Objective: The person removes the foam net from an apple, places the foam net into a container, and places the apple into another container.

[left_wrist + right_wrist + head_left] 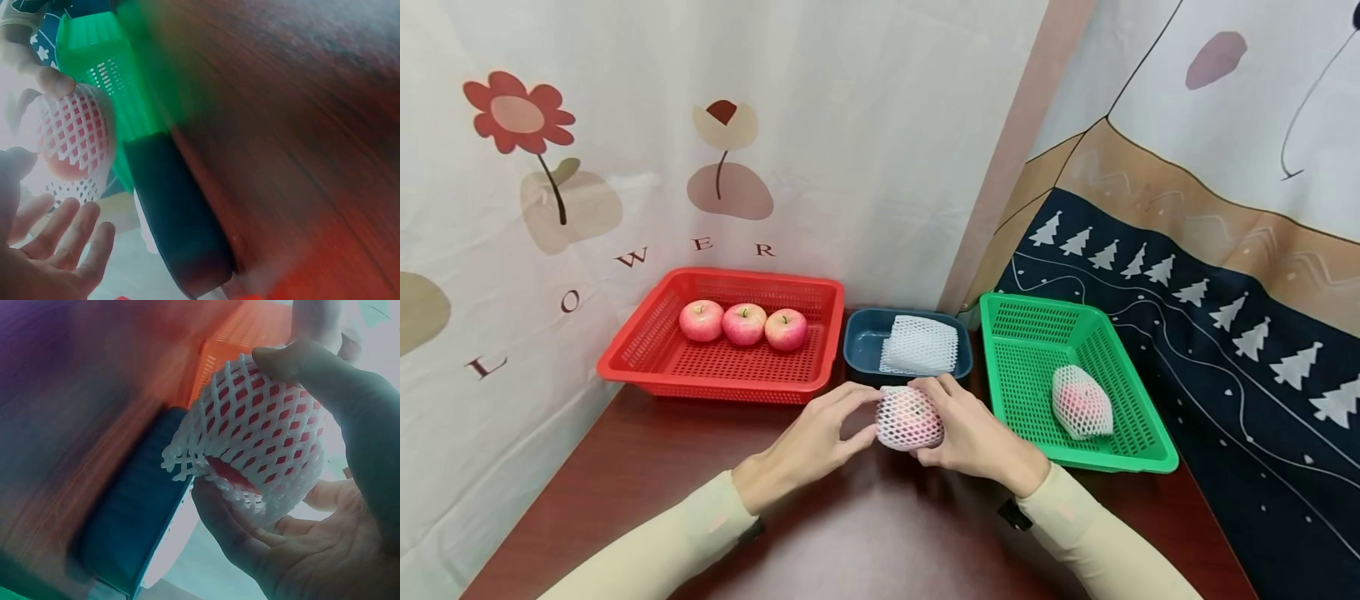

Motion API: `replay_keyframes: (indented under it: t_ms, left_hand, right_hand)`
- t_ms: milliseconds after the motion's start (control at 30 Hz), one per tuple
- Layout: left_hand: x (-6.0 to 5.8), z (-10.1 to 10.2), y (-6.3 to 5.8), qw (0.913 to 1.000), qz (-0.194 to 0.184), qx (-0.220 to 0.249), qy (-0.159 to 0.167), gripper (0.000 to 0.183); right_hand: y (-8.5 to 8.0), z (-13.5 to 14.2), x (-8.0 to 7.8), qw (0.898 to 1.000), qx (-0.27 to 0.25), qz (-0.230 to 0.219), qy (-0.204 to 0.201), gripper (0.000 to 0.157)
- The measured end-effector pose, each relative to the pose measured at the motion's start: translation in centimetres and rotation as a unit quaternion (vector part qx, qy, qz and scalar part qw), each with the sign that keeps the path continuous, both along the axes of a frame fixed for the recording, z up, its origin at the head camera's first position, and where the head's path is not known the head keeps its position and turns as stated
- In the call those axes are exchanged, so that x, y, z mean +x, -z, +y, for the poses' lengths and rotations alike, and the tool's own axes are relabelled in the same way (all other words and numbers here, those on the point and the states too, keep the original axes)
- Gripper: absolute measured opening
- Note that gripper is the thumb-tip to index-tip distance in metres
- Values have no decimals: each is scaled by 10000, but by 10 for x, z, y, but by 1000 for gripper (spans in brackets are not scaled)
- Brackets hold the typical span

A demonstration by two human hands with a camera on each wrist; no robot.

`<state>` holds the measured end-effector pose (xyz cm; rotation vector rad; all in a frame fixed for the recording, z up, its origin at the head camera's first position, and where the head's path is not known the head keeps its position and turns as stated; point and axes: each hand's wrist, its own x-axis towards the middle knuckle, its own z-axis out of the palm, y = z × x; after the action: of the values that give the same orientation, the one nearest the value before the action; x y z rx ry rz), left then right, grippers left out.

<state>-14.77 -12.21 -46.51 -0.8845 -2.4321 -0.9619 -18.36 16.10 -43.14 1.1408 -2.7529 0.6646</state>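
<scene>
my right hand (976, 437) has the apple (230, 474) in a curved grip, thumb over one side and fingers under the other, through its white foam net (275, 431). my left hand (812, 442) is loosely spread on the opposite side, index fingertip and thumb close to the mesh; i can't tell from here whether they press on it. the apple sits between both hands over the table (887, 542), on the near side of the blue tray (865, 337). the net covers most of it, though at one end the mesh gapes and bare red skin shows.

as i judge it, the right hand does most of the holding, so if those fingers slackened before the left took some weight, the apple could roll out and bruise. a hard tug on the loose rim could tear the mesh, or make it ride up and leave that end bare.

beyond, the blue tray holds a white stack of nets (921, 344). to the left, the red basket (700, 364) has three bare apples (743, 323) in a row. to the right, the green basket (1018, 375) holds another netted apple (1082, 402); its raised wall stands beside my right hand and could catch a knuckle on a low sideways move.
</scene>
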Motion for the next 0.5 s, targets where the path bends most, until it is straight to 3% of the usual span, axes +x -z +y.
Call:
replay_keyframes:
  t_ms: [267, 500]
  left_hand:
    - [-2, 3, -5, 9978, 244, 160, 587, 61]
    - [-1, 4, -9, 9966, 413, 67, 710, 72]
  right_hand:
    - [-7, -3, 0, 9998, 93, -16, -148, 98]
    - [-14, -7, 0, 9996, 74, 67, -252, 103]
